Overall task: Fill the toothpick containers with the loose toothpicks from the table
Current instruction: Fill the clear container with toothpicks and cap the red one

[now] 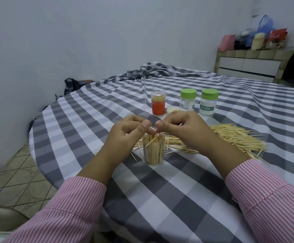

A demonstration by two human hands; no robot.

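A clear open container (153, 151), packed with upright toothpicks, stands on the checked tablecloth (169, 186) near the front. Both hands hover just above its mouth. My left hand (125, 135) and my right hand (186, 127) have curled fingers, thumbs nearly meeting, and they pinch toothpicks over the opening; one toothpick juts out slanted at the rim. A big pile of loose toothpicks (233, 137) lies to the right, behind my right wrist. Further back stand an orange-labelled container (158, 103) full of toothpicks and two green-lidded containers (188, 100) (209, 102).
A small pale lid (172, 110) lies by the orange container. The cloth is bunched up at the table's far edge (153, 69). The table edge drops to a tiled floor (11, 181) at left. A cluttered counter (253, 55) stands at back right.
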